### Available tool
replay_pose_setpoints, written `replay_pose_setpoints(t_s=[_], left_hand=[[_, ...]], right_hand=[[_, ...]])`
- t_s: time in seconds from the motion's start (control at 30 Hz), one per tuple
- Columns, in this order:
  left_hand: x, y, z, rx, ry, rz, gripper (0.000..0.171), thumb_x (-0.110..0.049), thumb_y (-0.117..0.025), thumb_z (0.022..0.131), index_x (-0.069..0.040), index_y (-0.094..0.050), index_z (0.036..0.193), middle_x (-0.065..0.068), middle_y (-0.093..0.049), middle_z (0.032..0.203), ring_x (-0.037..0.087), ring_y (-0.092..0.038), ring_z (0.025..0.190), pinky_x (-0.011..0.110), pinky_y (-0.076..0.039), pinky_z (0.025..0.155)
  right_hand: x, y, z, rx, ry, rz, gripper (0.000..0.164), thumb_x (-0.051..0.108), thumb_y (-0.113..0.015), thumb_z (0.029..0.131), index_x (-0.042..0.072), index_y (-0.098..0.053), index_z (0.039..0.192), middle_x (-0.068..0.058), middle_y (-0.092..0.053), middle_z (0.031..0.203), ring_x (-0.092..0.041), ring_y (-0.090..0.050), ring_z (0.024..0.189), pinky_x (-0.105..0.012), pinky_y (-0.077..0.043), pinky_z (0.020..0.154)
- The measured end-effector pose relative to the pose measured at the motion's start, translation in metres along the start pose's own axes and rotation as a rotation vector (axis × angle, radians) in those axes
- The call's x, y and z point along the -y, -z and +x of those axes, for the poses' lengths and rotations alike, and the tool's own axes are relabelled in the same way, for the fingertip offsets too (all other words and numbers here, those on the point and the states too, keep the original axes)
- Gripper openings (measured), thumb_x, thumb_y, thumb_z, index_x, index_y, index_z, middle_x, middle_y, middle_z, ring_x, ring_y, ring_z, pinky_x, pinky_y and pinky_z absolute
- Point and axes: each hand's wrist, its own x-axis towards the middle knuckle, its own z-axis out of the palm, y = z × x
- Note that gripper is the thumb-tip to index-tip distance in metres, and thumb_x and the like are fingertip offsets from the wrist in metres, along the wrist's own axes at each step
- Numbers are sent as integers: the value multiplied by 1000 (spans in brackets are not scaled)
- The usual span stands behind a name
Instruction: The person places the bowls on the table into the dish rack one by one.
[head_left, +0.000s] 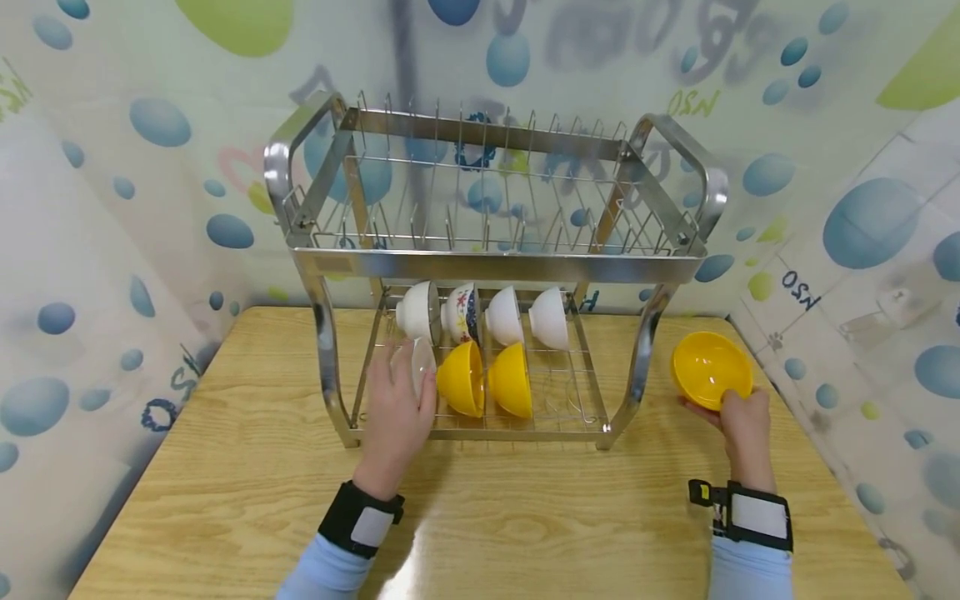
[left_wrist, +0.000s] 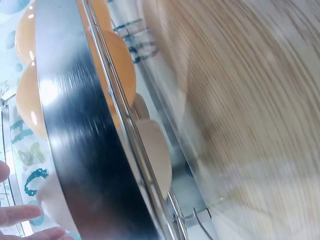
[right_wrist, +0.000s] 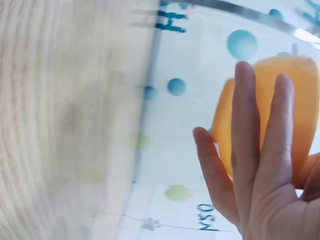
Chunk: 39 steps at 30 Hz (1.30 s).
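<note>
In the head view my left hand [head_left: 396, 412] reaches into the front left of the rack's lower tier, at a white bowl [head_left: 423, 367] standing on its side. Its fingers are spread and fairly straight beside that bowl, partly hiding it; fingertips [left_wrist: 22, 214] show in the left wrist view. My right hand [head_left: 742, 425] holds a yellow bowl [head_left: 708, 367] over the table right of the rack, thumb at the rim and fingers stretched beneath. Two more yellow bowls, a left one [head_left: 461, 379] and a right one [head_left: 510, 382], stand tilted beside the white bowl.
A two-tier metal dish rack [head_left: 495, 265] stands on the wooden table [head_left: 525, 508], its upper tier of wire slots overhanging the bowls. Several white bowls [head_left: 550, 319], one with a floral pattern [head_left: 461, 314], line the lower tier's back row. Patterned sheeting [head_left: 825, 167] encloses the table.
</note>
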Motion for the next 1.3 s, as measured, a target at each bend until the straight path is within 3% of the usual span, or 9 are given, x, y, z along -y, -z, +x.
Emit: replay_pose_setpoints(t_s=[0.13,0.23,0.33,0.43,0.67,0.77,0.87,1.0,1.3], left_hand=[[-6,-3,1,6,-12,-25,49,-17,-59,91,3,-47,134,30,-42,135,45,-43,120,57,-41,98],[-10,-7,1,-2,-18,-44,47,-18,-58,92,4,-47,133,31,-41,135,45,-42,119,56,-41,97],[-13,-10,2,-12,-17,-47,48,-19,-58,92,6,-47,131,30,-41,136,45,-41,120,56,-42,97],[-17,-11,3,-16,-13,-56,48,-19,-58,93,6,-47,132,30,-40,137,44,-40,123,56,-41,99],[-30,-12,5,46,30,-88,48,-23,-52,97,4,-43,136,29,-38,140,42,-36,128,55,-38,103],[-35,-12,7,94,59,-114,49,-24,-50,98,2,-41,139,28,-35,143,40,-33,130,54,-37,105],[-40,-13,7,107,67,-140,49,-24,-49,98,1,-41,139,26,-34,143,39,-34,130,52,-37,105],[-44,-16,8,79,41,-153,46,-22,-52,97,0,-44,137,25,-37,140,38,-37,128,51,-39,104],[-52,-20,9,79,36,-138,47,-23,-52,97,-1,-43,138,26,-38,141,43,-33,133,55,-29,110]], right_hand=[[4,-2,-12,106,58,12,53,3,-25,95,-4,-4,143,-20,-34,125,-7,-67,67,-28,-57,68],[7,-3,-19,137,86,-17,54,4,-24,96,-5,-4,144,-23,-34,128,-7,-68,68,-28,-57,68],[10,-4,-26,117,103,-54,53,5,-25,96,-7,-3,142,-24,-32,125,-3,-64,66,-24,-57,64],[14,-5,-31,155,146,-33,49,4,-25,96,-7,-10,142,-25,-37,124,-8,-68,66,-27,-57,65],[21,-4,-47,217,208,-45,41,5,-24,97,-4,-11,136,-10,-47,110,-11,-70,67,-27,-57,63],[24,-5,-54,248,262,-22,34,4,-26,97,1,-26,132,-1,-58,99,-14,-71,68,-29,-57,62],[29,-7,-63,234,264,-55,34,6,-25,98,2,-24,132,-8,-56,109,-12,-71,68,-28,-57,62],[35,-10,-75,191,235,-138,43,7,-23,98,-1,-7,137,-22,-36,124,-5,-68,69,-25,-57,63],[43,-20,-94,244,274,-222,46,7,-24,98,-5,-10,140,-27,-35,127,-1,-62,74,-26,-58,63]])
